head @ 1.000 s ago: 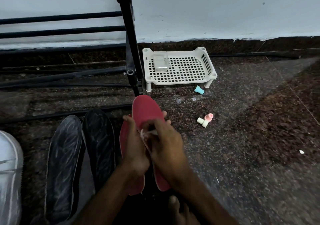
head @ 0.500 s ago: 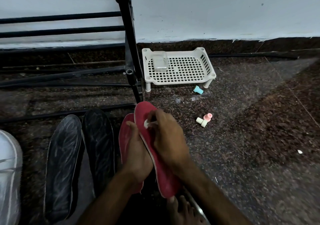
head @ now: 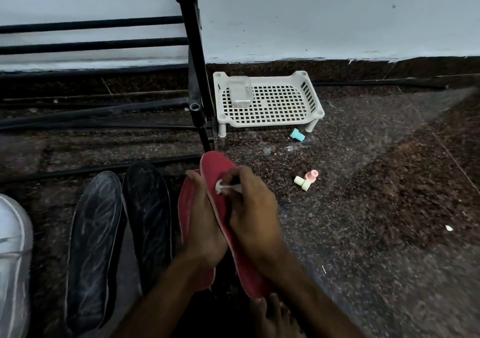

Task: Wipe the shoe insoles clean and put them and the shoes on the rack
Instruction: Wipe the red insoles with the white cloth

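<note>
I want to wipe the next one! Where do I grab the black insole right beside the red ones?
Pinch the rounded toe end of the black flat shoe insole, coming down from the black metal rack side. It lies flat and that tip is bare; its long sides are crowded by the other black insole and a red insole.

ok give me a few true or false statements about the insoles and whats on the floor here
1. The right hand presses a white wipe against a red insole. True.
2. A clear container stands on the white tray. True.
3. The two black insoles lie on the white tray. False: they lie on the floor, left of the red insole.
4. The left hand is empty. False: it grips the red insole being wiped.
</note>
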The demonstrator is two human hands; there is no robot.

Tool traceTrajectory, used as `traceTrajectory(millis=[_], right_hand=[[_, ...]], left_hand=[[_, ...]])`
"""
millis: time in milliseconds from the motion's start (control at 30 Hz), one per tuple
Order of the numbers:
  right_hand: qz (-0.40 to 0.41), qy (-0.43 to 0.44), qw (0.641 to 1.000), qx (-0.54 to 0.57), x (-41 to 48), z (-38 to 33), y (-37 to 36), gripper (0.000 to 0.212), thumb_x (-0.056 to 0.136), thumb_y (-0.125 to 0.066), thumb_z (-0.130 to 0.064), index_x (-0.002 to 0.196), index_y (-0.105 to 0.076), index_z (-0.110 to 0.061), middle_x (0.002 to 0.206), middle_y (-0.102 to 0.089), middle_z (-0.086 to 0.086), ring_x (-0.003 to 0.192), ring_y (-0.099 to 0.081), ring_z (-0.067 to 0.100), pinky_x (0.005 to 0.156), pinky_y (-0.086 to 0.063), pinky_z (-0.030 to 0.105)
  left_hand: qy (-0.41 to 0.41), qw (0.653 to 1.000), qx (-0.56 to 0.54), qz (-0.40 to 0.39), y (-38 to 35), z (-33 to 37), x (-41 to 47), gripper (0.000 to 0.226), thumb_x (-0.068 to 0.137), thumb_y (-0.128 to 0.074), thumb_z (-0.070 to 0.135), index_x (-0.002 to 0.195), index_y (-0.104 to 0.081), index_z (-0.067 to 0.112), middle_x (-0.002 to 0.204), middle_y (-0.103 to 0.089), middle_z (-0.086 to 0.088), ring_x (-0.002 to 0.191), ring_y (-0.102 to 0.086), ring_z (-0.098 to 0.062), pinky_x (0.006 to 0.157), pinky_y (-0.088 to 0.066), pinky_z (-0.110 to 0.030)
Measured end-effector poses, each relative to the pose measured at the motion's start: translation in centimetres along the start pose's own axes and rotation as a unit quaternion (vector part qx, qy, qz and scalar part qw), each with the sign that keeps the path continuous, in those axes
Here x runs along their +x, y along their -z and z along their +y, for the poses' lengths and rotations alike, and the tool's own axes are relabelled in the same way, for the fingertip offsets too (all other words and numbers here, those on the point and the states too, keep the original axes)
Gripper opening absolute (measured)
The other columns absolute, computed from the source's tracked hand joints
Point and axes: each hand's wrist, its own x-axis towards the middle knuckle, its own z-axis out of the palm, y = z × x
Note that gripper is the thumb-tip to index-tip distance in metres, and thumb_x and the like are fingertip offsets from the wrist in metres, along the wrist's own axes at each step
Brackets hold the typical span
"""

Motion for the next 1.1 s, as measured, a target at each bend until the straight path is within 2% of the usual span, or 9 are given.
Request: traceTrajectory(millis=[133, 367, 500, 600, 700, 800, 900, 1000, 1100], right_hand=[[-0.005, -0.006, 0.999, -0.034, -0.9, 0.8, -0.4, 0.012, 0.091, -0.058, -0.006, 0.095, -0.053, -0.017, 0.09, -0.062, -0.002, 0.081, -0.055, 0.017, 0.068, -0.046, 0.038], [-0.005, -0.004, 0.998, 0.06, -3.5, -0.9, -0.2, 0.021, 0.087, -0.066, -0.011, 0.1, -0.054, -0.023, 0.091, -0.067, -0.005, 0.083, -0.06, 0.01, 0.071, -0.047, 0.031], [-0.009, 0.018, 1.0, -0.023, -0.3, 0.2, 0.1, 0.02, 0.091, -0.057, -0.006, 0.103, -0.05, -0.02, 0.096, -0.064, -0.001, 0.085, -0.054, 0.015, 0.071, -0.046, 0.035], [-0.009, -0.005, 0.999, -0.05, -1.1, 1.0, -0.1, 0.017, 0.092, -0.056, -0.005, 0.107, -0.055, -0.012, 0.093, -0.061, 0.0, 0.081, -0.049, 0.012, 0.067, -0.037, 0.028], [-0.021, -0.015, 1.0, -0.014, -3.8, 0.2, -0.4, 0.01, 0.092, -0.057, -0.018, 0.102, -0.053, -0.018, 0.093, -0.064, -0.001, 0.082, -0.057, 0.017, 0.069, -0.046, 0.034], [-0.032, 0.013, 0.999, -0.01, -3.5, -0.9, -0.2, 0.015, 0.09, -0.049, -0.029, 0.101, -0.054, -0.021, 0.091, -0.063, -0.001, 0.081, -0.056, 0.014, 0.067, -0.042, 0.026], [-0.031, 0.036, 0.997, -0.055, -0.2, -0.8, 0.3, 0.013, 0.088, -0.051, -0.01, 0.099, -0.056, -0.013, 0.09, -0.06, 0.001, 0.083, -0.049, 0.015, 0.065, -0.036, 0.027], [-0.008, 0.032, 0.993, -0.11, 2.6, 0.4, 0.8, 0.023, 0.084, -0.057, 0.005, 0.101, -0.055, -0.011, 0.091, -0.061, 0.003, 0.083, -0.051, 0.019, 0.067, -0.031, 0.021], [-0.007, -0.002, 0.996, -0.087, 2.1, 0.5, 1.0, 0.024, 0.086, -0.055, 0.005, 0.102, -0.055, -0.013, 0.091, -0.061, 0.001, 0.08, -0.047, 0.014, 0.066, -0.033, 0.025]], left_hand=[[-0.014, 0.999, -0.019, 0.027, 0.3, 0.6, 0.6, 0.079, 0.087, -0.027, 0.076, 0.108, -0.066, 0.01, 0.103, -0.069, -0.008, 0.102, -0.067, -0.021, 0.096, -0.047, -0.037], [0.011, 0.998, -0.051, 0.035, 0.4, 1.3, 0.7, 0.096, 0.073, -0.028, 0.086, 0.126, -0.058, 0.011, 0.126, -0.065, -0.014, 0.117, -0.063, -0.033, 0.11, -0.036, -0.053], [0.031, 0.998, -0.047, 0.018, 0.3, 1.2, 0.5, 0.101, 0.076, -0.027, 0.086, 0.135, -0.051, 0.007, 0.142, -0.052, -0.018, 0.13, -0.052, -0.031, 0.115, -0.032, -0.045], [0.017, 0.998, -0.055, 0.013, 0.7, 1.9, 0.6, 0.094, 0.08, -0.017, 0.085, 0.124, -0.054, 0.011, 0.136, -0.059, -0.014, 0.127, -0.055, -0.028, 0.111, -0.035, -0.046], [0.014, 0.998, -0.06, 0.001, 1.1, 2.1, 0.9, 0.1, 0.075, -0.01, 0.087, 0.13, -0.051, 0.014, 0.132, -0.062, -0.012, 0.127, -0.054, -0.028, 0.11, -0.034, -0.052], [0.044, 0.998, -0.012, -0.032, 1.0, 1.5, 0.3, 0.105, 0.068, -0.018, 0.089, 0.126, -0.066, 0.015, 0.133, -0.061, -0.012, 0.127, -0.055, -0.028, 0.113, -0.031, -0.051], [0.046, 0.998, -0.011, -0.04, 0.2, 0.4, -0.1, 0.096, 0.076, -0.035, 0.078, 0.139, -0.053, 0.007, 0.142, -0.052, -0.018, 0.132, -0.049, -0.029, 0.116, -0.03, -0.048], [0.026, 0.999, -0.016, -0.01, -0.5, 0.2, -0.6, 0.072, 0.088, -0.039, 0.061, 0.133, -0.057, 0.008, 0.137, -0.057, -0.016, 0.123, -0.059, -0.024, 0.107, -0.044, -0.041], [0.05, 0.997, -0.044, -0.03, 0.2, 1.1, -0.3, 0.08, 0.09, -0.024, 0.069, 0.114, -0.072, 0.009, 0.12, -0.068, -0.013, 0.109, -0.067, -0.023, 0.088, -0.057, -0.039]])
